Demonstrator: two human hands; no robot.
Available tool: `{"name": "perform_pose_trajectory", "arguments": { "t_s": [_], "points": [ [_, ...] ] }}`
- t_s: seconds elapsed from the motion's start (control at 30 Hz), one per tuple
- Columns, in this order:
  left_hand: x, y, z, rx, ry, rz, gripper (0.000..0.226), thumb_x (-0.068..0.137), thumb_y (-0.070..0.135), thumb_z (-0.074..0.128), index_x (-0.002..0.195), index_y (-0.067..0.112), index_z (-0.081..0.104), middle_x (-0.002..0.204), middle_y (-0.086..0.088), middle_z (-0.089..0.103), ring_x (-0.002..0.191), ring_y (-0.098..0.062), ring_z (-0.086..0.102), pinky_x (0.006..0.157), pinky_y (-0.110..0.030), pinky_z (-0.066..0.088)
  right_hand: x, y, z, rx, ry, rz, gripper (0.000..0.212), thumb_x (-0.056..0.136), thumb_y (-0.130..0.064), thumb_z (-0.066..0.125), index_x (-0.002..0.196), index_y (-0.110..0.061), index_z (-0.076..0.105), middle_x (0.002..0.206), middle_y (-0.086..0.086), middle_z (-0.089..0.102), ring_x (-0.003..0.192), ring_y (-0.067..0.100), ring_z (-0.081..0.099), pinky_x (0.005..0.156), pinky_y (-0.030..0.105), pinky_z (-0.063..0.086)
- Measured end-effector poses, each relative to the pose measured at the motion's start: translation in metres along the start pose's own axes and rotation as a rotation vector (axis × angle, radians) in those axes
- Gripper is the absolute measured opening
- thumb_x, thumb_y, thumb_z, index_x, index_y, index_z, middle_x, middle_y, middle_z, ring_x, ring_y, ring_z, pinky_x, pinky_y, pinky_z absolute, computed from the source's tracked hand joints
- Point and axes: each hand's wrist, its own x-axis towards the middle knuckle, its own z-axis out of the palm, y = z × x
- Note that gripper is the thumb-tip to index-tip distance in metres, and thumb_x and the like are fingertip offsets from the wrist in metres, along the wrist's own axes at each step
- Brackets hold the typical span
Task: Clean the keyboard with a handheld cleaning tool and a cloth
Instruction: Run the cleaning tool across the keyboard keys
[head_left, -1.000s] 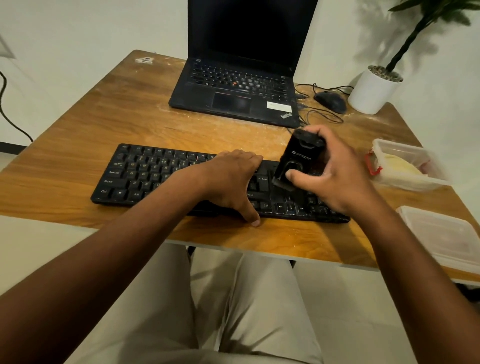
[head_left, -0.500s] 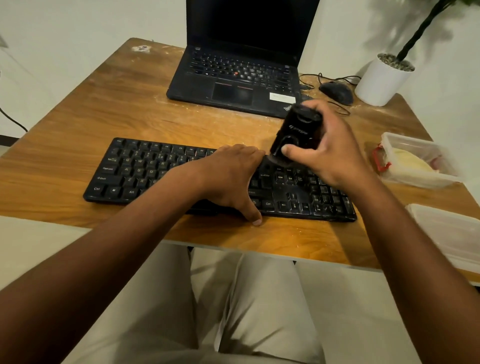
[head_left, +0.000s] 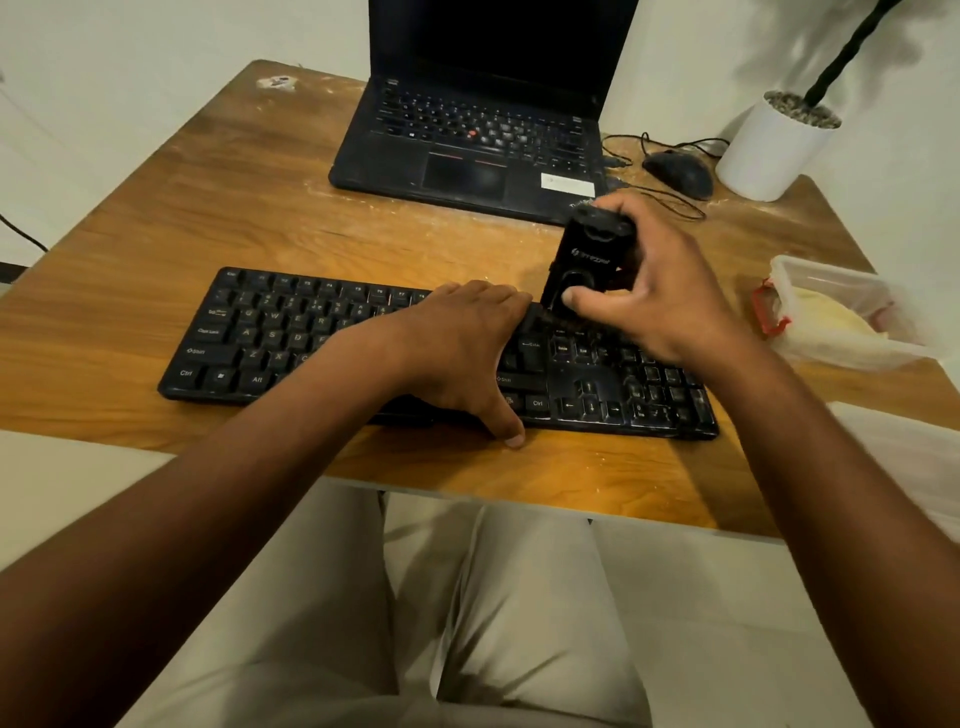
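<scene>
A black keyboard (head_left: 270, 338) lies along the near edge of the wooden table (head_left: 249, 228). My left hand (head_left: 462, 348) rests flat on its middle, fingers spread, thumb on the table in front of it. My right hand (head_left: 660, 291) grips a black handheld cleaning tool (head_left: 587, 260), held upright with its lower end on the keys at the keyboard's upper right part. The yellowish cloth (head_left: 831, 317) sits inside a clear plastic container (head_left: 810, 275) to the right.
An open black laptop (head_left: 467, 140) stands behind the keyboard. A black mouse (head_left: 678, 171) with its cable and a white plant pot (head_left: 769, 150) are at the back right. Part of a container lid (head_left: 904, 441) lies at the right edge.
My right hand has carried the cleaning tool from the keyboard's lower right keys up to its top rows. My left hand has stayed flat on the keyboard.
</scene>
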Motion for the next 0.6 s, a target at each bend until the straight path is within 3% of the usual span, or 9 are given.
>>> {"name": "perform_pose_trajectory", "arguments": {
  "t_s": [0.13, 0.27, 0.47, 0.6],
  "points": [
    [0.001, -0.002, 0.001, 0.009, -0.001, 0.009, 0.133, 0.065, 0.069, 0.082, 0.163, 0.016, 0.008, 0.168, -0.003, 0.018, 0.155, -0.024, 0.014, 0.126, -0.038, 0.01, -0.007, 0.01, -0.016, -0.086, -0.044, 0.046, 0.069, 0.081, -0.014, 0.083, 0.138, -0.03, 0.046, 0.112, -0.021, 0.056, 0.095, -0.007, 0.056, 0.066, 0.006, 0.046],
    [0.002, -0.001, 0.001, 0.014, 0.002, 0.01, 0.13, 0.063, 0.071, 0.083, 0.16, 0.015, 0.018, 0.163, -0.003, 0.027, 0.151, -0.023, 0.023, 0.125, -0.04, 0.016, -0.012, 0.015, -0.038, -0.163, -0.037, 0.049, 0.07, 0.081, -0.016, 0.084, 0.138, -0.03, 0.046, 0.117, -0.013, 0.06, 0.104, 0.012, 0.063, 0.076, 0.016, 0.046],
    [-0.001, 0.004, -0.004, -0.007, -0.004, -0.004, 0.124, 0.064, 0.065, 0.086, 0.159, 0.018, 0.02, 0.162, -0.002, 0.029, 0.15, -0.023, 0.024, 0.124, -0.038, 0.018, -0.003, -0.006, -0.007, -0.029, 0.015, -0.017, 0.064, 0.081, -0.014, 0.083, 0.133, -0.026, 0.049, 0.113, -0.019, 0.056, 0.105, 0.0, 0.057, 0.076, 0.008, 0.046],
    [-0.001, 0.005, -0.004, 0.001, -0.014, -0.015, 0.127, 0.064, 0.065, 0.086, 0.16, 0.017, 0.018, 0.163, -0.002, 0.028, 0.15, -0.023, 0.023, 0.124, -0.039, 0.018, -0.006, 0.006, -0.011, -0.07, -0.031, 0.015, 0.067, 0.082, -0.014, 0.081, 0.138, -0.028, 0.046, 0.116, -0.019, 0.056, 0.093, -0.005, 0.056, 0.064, 0.008, 0.046]
  ]
}}
